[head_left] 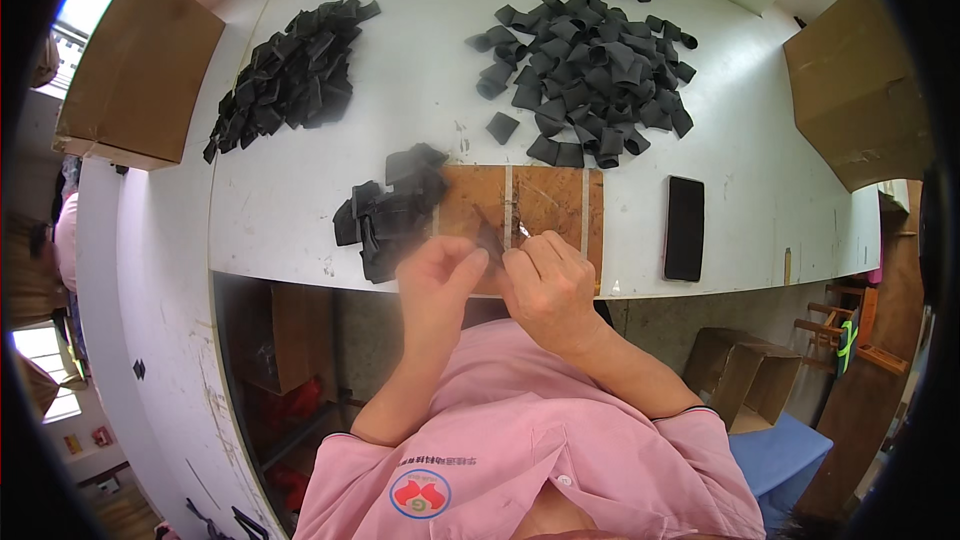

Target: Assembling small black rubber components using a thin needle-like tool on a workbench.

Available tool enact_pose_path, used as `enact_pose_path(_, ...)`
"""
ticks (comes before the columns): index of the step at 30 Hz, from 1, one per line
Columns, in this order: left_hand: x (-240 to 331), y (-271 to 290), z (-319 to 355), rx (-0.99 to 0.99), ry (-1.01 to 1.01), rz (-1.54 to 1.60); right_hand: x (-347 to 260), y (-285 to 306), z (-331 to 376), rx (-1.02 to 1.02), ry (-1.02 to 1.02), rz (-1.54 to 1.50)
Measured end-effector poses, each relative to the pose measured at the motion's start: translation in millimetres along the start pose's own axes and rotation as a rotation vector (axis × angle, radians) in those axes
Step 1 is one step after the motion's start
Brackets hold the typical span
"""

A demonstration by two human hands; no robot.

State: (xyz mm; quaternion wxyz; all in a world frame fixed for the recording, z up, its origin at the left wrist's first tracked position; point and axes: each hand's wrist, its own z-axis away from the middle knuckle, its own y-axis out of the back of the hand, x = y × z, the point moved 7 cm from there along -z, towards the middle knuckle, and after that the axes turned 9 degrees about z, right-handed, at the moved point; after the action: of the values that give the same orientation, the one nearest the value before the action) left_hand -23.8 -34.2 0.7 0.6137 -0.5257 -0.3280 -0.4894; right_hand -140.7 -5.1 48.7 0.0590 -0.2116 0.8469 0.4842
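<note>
Hands met over the brown board (pixel 545 202) at the table (pixel 420 90) edge: left hand (pixel 437 275) and right hand (pixel 548 285) each pinched one small dark piece (pixel 492 240), held close, seemingly for fine work. Finished-looking stack (pixel 395 208) lay just left; loose piles (pixel 590 60) farther back.

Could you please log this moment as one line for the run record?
left hand: pinching small dark piece | right hand: on same piece, over brown board | black pile left of board | phone right
</note>
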Motion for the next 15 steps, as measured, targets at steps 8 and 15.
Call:
enact_pose_path(8, 1, -8, -1, -0.128, -0.115, -0.194, 27, -13, 1, -0.199, -0.337, -0.687)
enact_pose_path(15, 18, -12, 9, 0.138, -0.578, -0.502, 6, -4, -10, -0.014, -0.079, -0.099)
